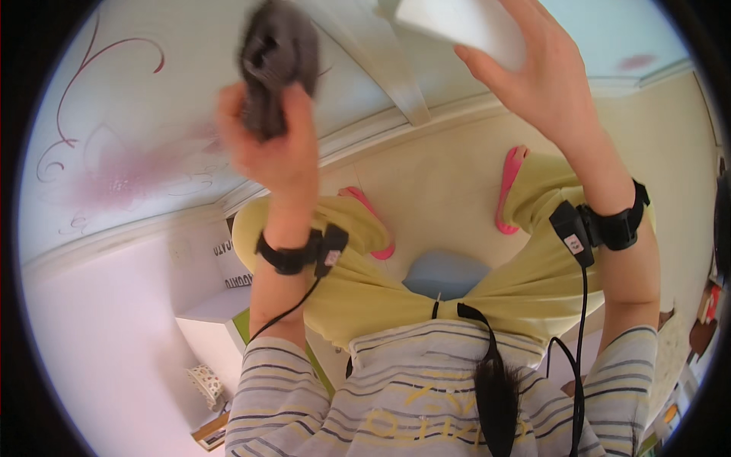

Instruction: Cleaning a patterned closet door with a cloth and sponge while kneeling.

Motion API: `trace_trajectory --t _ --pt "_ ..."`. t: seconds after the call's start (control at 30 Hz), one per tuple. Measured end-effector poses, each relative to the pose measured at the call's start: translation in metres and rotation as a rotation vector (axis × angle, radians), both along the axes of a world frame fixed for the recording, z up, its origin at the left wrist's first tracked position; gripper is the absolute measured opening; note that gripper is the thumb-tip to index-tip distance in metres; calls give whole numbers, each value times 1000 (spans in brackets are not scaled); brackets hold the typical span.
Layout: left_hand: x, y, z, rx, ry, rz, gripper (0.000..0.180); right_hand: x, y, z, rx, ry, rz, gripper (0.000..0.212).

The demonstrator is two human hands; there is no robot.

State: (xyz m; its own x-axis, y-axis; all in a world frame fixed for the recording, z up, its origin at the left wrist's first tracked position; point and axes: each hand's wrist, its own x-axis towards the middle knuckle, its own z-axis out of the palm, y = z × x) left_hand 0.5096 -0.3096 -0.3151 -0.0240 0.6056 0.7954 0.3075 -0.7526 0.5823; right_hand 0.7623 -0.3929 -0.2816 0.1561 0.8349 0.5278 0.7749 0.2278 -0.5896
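My left hand (266,152) is raised and closed around a dark grey crumpled cloth (283,57), slightly blurred. The cloth is up close to a frosted glass door panel (145,129) decorated with pink flowers and curling lines; whether it touches the glass I cannot tell. On the right, my right hand (552,87) grips a smooth white object (468,30) with rounded edges, its thumb along the lower side. The top of that object and some fingers run out of the picture, so its kind is unclear.
A pale door frame bar (381,61) runs between the glass panels above a light tiled floor (434,175). Below me is a blue seat (445,274). A white cabinet (213,327) with a green edge stands at left. Black cables (583,320) hang from both wrist straps.
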Motion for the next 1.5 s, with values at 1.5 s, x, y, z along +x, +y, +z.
trace_trajectory --t 1.5 --pt "66 44 -274 -1190 526 -163 26 13 -7 35 -130 375 -205 54"
